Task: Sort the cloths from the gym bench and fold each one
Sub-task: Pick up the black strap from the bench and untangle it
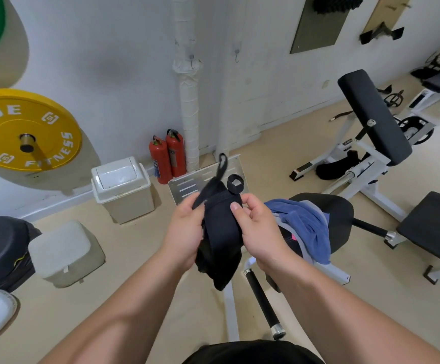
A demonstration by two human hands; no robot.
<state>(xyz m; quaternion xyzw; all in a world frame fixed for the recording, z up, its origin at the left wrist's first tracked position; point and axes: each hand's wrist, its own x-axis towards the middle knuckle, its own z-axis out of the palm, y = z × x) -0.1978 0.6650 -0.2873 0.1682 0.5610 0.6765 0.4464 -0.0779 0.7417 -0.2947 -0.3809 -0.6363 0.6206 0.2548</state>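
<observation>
Two hands hold one black cloth (221,237) in the air just beside the bench (342,214): the left hand (184,229) grips its side, the right hand (260,232) pinches the top edge. A blue cloth (308,224) lies heaped on the bench. Folding seems begun; next, I reckon, the loose strap needs tucking in and the halves bringing together.

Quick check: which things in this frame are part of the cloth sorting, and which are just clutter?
Job: black cloth, gripped by the left hand and right hand; blue cloth piled on the bench seat.
Lying about: lidded bin, fire extinguishers, yellow weight plate.
</observation>
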